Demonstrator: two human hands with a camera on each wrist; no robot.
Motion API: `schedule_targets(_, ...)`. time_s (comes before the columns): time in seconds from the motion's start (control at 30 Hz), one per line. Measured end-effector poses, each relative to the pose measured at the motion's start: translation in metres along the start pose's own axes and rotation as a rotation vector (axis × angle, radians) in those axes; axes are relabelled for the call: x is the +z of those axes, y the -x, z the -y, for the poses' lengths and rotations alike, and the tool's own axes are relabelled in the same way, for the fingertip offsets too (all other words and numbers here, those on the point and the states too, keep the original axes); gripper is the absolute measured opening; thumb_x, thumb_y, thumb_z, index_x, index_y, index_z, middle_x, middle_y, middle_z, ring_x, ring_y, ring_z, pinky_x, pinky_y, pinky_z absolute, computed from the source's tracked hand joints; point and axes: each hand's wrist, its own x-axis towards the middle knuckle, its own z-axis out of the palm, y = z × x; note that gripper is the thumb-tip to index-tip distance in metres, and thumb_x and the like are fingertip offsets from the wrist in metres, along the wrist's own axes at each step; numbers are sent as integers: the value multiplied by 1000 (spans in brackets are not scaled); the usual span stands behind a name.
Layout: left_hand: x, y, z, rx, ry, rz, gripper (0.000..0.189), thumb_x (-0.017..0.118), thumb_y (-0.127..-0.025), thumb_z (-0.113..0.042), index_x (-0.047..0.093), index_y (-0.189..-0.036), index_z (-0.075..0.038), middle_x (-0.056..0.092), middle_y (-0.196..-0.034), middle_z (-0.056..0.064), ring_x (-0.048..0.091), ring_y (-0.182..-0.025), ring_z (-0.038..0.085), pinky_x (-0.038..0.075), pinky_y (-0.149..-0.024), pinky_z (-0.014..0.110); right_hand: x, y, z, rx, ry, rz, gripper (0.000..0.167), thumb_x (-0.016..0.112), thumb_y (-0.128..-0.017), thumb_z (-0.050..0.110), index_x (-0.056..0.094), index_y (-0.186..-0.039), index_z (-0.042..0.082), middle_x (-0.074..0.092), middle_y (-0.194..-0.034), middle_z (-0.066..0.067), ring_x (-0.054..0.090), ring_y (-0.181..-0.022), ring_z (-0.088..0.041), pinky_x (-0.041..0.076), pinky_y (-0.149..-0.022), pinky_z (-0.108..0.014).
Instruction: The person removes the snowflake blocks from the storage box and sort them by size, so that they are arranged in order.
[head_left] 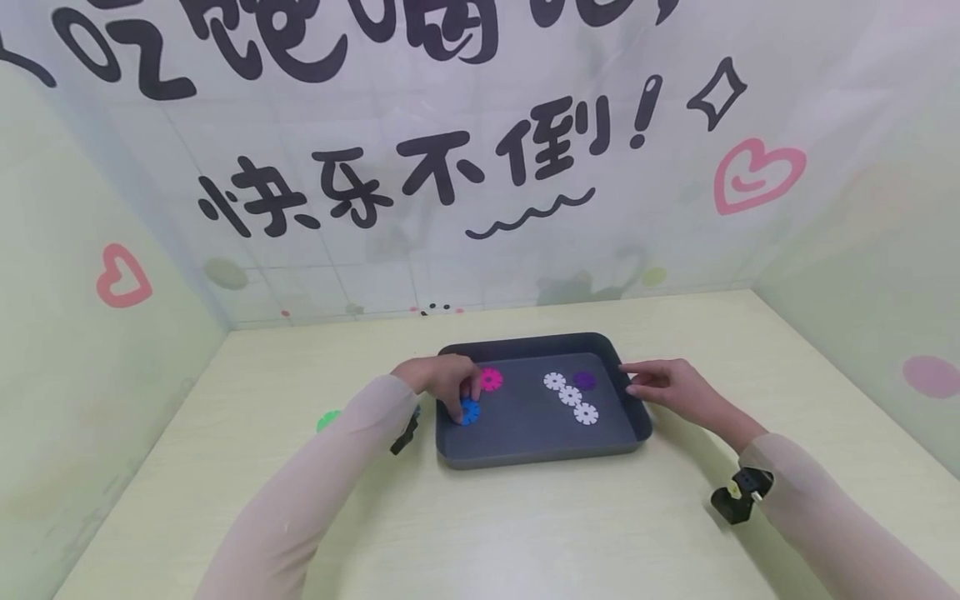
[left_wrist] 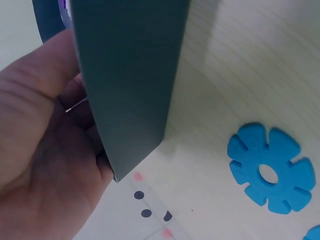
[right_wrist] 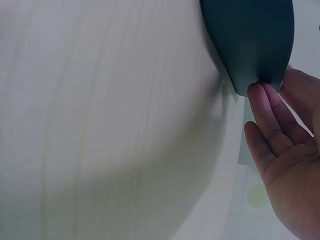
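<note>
A dark grey tray (head_left: 540, 454) lies on the table with several notched plastic discs in it. My left hand (head_left: 447, 382) reaches over its left wall, thumb and fingers pinching a blue disc (head_left: 470, 412) low over the tray floor. Just beyond those fingers is a pink disc (head_left: 491, 380). Toward the right lie a slanting row of white discs (head_left: 570, 396) and a purple disc (head_left: 585, 381). My right hand (head_left: 675, 387) grips the tray's right wall at the rim; in the right wrist view its fingertips (right_wrist: 257, 92) press the outer face.
Outside the tray on the left, a green disc (head_left: 327, 419) shows partly from behind the left sleeve. Another blue disc (left_wrist: 270, 170) lies on the table beside the tray wall in the left wrist view. Printed wall panels (head_left: 480, 275) enclose the table at the back and sides.
</note>
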Motion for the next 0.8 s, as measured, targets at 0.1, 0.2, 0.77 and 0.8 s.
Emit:
schedule_targets(0.1, 2, 1, 0, -3, 0, -13, 29, 83, -66, -10, 60, -84, -13, 57, -85, 1, 49, -78, 14, 42, -69, 25, 0, 0, 0, 0, 5, 0, 41, 66, -84, 10, 56, -118, -9, 67, -90, -14, 64, -81, -20, 50, -66, -25)
schedule_targets(0.2, 4, 0, 1, -13, -9, -24, 30, 83, -65, -12, 60, -84, -14, 57, -84, 0, 49, -78, 14, 42, -69, 25, 1, 0, 0, -2, 6, -1, 41, 66, -84, 10, 56, -118, -9, 67, -89, -13, 64, -80, -19, 50, -66, -25)
schedule_targets(0.77, 1, 15, 3, 123, 158, -142, 18, 77, -71, -2, 62, -81, -7, 56, -75, 0, 50, -69, 13, 44, -64, 22, 0, -1, 2, -5, -6, 2, 41, 66, -83, 10, 55, -118, -9, 67, -88, -11, 62, -77, -13, 49, -64, -25)
schedule_targets(0.8, 1, 16, 3, 136, 171, -156, 18, 77, -71, -2, 63, -81, -7, 56, -74, 0, 50, -69, 13, 44, -64, 23, 0, 0, 2, -7, -5, 0, 41, 66, -83, 9, 55, -118, -9, 67, -87, -11, 62, -77, -12, 49, -63, -25)
